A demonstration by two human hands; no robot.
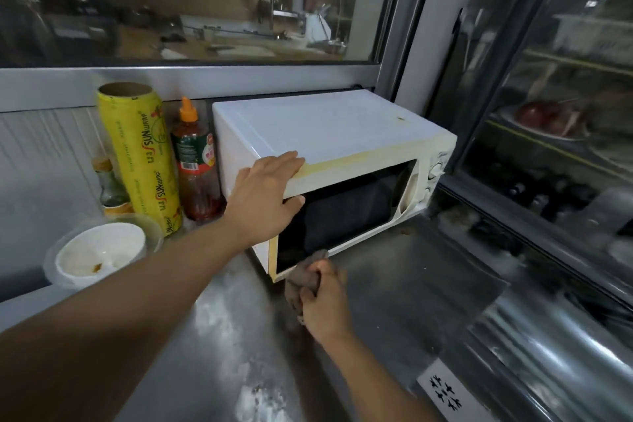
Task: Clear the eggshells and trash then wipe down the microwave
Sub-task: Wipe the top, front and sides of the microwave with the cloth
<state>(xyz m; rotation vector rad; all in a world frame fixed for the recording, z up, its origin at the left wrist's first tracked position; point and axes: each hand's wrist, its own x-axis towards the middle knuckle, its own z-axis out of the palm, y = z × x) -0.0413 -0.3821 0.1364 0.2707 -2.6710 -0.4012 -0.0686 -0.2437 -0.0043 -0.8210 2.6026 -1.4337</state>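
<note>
Head view: left hand [265,197] flat on the microwave [329,134] corner, right hand [323,301] gripping a half-hidden cloth [305,274].

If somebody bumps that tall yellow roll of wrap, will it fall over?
Probably. The yellow wrap roll stands upright on one end, tall and narrow, so a bump could tip it. Being round, it would likely roll, though the sauce bottle beside it might stop it.

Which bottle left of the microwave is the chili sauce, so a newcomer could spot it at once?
Start at the white microwave on the steel counter. Right against its left side stands the sauce bottle, before the yellow cling-wrap roll. It alone has an orange nozzle cap and red sauce inside.
</note>
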